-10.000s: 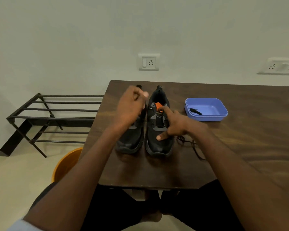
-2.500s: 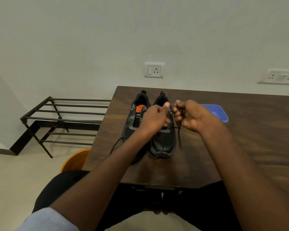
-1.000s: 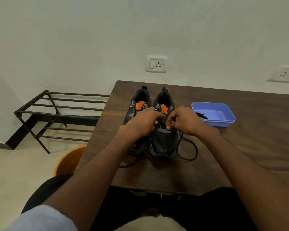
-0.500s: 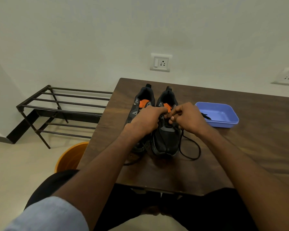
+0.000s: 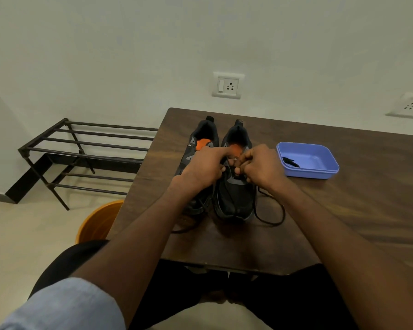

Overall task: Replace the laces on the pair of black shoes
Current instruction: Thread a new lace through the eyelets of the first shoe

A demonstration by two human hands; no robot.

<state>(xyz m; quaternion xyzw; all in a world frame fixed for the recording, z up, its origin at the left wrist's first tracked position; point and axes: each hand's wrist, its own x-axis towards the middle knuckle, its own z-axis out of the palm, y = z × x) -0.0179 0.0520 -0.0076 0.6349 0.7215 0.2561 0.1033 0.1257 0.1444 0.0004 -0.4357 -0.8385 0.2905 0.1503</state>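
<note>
A person sits at a dark wooden bench [image 5: 343,210], seen from their own head looking down. Both hands have come down and drawn together over the upper eyelets of the right-hand black mesh trainer with an orange tongue [image 5: 234,196]; a couple of seconds ago the right hand was raised, pulling a length of lace up and taut. That suggests one pull-through is finished and the next eyelet is being threaded, so lacing on this shoe is partway along.

The left hand [image 5: 204,169] has curled fingers, thumb and forefinger reaching toward the eyelets; it seems to pinch the thin black lace [image 5: 271,216], though the contact itself is hidden. The right hand [image 5: 260,166] is curled tight, knuckles up, fingertips meeting at the same spot, apparently pinching the lace end. The hands nearly touch.

Slack lace loops on the bench below the right hand, beside the shoe's toe. The second black trainer [image 5: 200,148] lies under the left hand, a lace trailing from it. Right of the right hand sits a shallow blue plastic tray [image 5: 320,172] holding a small dark item.
</note>
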